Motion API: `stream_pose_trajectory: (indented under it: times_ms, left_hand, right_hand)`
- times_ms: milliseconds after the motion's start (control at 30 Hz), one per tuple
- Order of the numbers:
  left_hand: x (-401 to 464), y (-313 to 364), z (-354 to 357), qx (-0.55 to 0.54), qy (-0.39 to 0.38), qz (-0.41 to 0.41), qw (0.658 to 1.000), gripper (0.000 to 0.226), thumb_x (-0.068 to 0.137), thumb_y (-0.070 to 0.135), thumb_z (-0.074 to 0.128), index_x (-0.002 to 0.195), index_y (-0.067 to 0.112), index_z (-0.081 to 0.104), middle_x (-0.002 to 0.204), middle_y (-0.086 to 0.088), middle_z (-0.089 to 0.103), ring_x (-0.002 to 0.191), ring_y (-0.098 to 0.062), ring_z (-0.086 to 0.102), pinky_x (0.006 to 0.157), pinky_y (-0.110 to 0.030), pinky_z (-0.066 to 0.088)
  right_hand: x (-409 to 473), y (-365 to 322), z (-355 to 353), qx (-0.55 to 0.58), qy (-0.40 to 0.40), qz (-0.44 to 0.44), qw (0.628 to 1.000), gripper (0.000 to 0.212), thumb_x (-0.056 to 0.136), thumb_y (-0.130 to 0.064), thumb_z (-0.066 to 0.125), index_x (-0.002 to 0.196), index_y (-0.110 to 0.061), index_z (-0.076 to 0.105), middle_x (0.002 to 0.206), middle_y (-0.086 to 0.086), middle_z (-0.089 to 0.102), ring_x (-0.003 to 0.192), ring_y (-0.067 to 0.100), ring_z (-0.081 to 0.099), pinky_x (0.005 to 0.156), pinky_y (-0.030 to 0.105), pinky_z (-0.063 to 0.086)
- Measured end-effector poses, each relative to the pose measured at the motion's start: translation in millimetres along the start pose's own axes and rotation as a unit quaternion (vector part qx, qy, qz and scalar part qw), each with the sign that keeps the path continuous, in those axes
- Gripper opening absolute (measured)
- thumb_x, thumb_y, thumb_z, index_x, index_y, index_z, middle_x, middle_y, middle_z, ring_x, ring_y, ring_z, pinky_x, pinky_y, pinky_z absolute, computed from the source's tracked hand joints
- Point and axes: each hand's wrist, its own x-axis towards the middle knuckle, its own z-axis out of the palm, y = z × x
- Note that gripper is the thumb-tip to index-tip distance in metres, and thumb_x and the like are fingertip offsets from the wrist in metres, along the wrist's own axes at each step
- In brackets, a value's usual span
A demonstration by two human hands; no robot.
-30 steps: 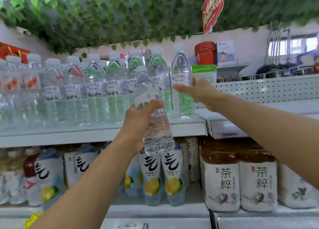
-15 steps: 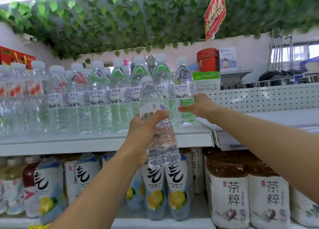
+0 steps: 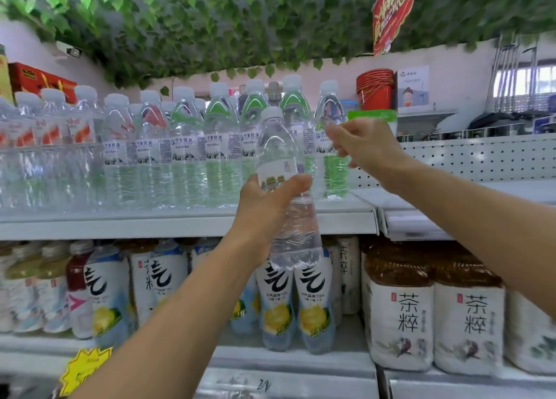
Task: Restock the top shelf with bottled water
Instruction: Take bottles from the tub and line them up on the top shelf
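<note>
My left hand (image 3: 264,206) grips a clear water bottle (image 3: 279,146) with a white cap around its middle. It holds the bottle upright in front of the top shelf (image 3: 120,225). On that shelf stands a row of water bottles (image 3: 186,158), several deep. The rightmost bottle (image 3: 332,179) stands at the row's right end. My right hand (image 3: 367,146) hovers beside its label with loosely curled fingers that hold nothing.
Right of the row the shelf has a bare strip, then a second shelf unit (image 3: 421,224) with a perforated back panel. A red bucket (image 3: 374,88) stands behind. Flavoured drinks (image 3: 279,302) and tea bottles (image 3: 403,314) fill the shelf below. Ivy hangs overhead.
My right hand has let go of the rightmost bottle, which now stands on the shelf, and has drawn back slightly. My left hand still holds its bottle at about the same place.
</note>
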Motion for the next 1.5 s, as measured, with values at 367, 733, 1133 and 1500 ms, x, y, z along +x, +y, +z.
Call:
stream_pose_trajectory:
  times_ms: [367,733,1133,1500]
  left_hand:
    - [-14,7,21,-0.200,-0.273,-0.052,0.940,0.046,0.061,0.034,0.073,0.099,0.007,0.070,0.092,-0.015,0.071,0.078,-0.027,0.072,0.074,-0.042,0.059]
    - [-10,6,24,-0.069,-0.214,0.020,0.974,0.095,0.047,0.053,0.091,0.125,0.010,0.058,0.114,-0.009,0.072,0.104,-0.030,0.070,0.091,-0.050,0.053]
    - [7,15,16,0.090,0.037,0.179,0.979,0.040,0.087,0.048,0.065,0.116,0.022,0.060,0.105,0.011,0.066,0.098,-0.001,0.062,0.089,-0.024,0.050]
    - [74,50,-2,0.441,0.097,0.312,0.836,0.067,0.089,0.036,0.068,0.148,0.024,0.037,0.144,-0.004,0.046,0.138,-0.023,0.030,0.116,-0.037,0.022]
  right_hand:
    - [-13,-42,-16,0.260,-0.273,0.066,0.924,0.031,0.103,-0.034,0.042,0.095,-0.015,0.065,0.087,0.000,0.070,0.080,0.015,0.065,0.078,0.032,0.052]
    - [-7,-60,-14,0.148,-0.032,0.062,0.987,0.041,0.085,-0.041,0.071,0.110,-0.009,0.068,0.091,-0.002,0.075,0.084,0.016,0.067,0.070,0.031,0.047]
    - [30,-80,-26,0.029,0.173,-0.014,0.984,0.035,0.079,-0.044,0.076,0.081,-0.018,0.053,0.092,0.003,0.063,0.085,0.016,0.063,0.079,0.037,0.054]
    - [70,-34,-3,-0.145,0.176,-0.015,0.973,0.043,0.087,-0.053,0.065,0.098,-0.016,0.044,0.075,-0.008,0.040,0.077,0.015,0.046,0.070,0.032,0.040]
